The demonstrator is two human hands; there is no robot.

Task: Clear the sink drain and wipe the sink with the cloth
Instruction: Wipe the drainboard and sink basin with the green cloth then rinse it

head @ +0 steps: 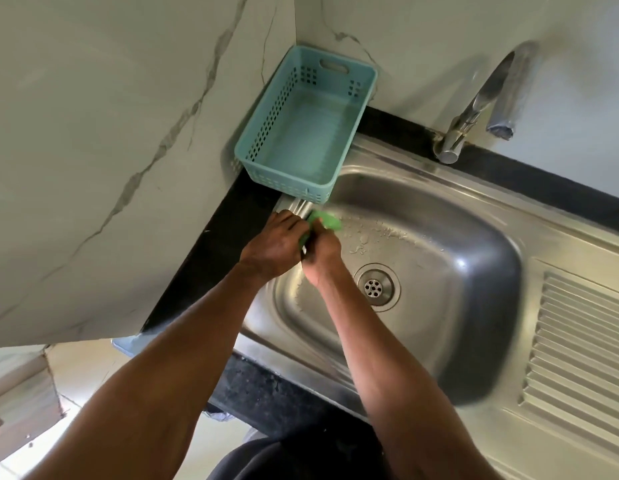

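A steel sink [439, 237] fills the middle of the head view, with water drops on its floor and a round drain [376, 287] with small holes. Both my hands meet at the sink's left rim. A green cloth [327, 221] is bunched between them. My left hand [278, 242] and my right hand [323, 254] both grip it, fingers curled round it. Most of the cloth is hidden inside my hands.
A teal plastic basket [252, 147], holding nothing, sits on the sink's back left corner against the marble wall. A chrome tap [474, 109] stands behind the basin. A ribbed draining board [578, 358] lies to the right. Black counter edging [214, 258] surrounds the sink.
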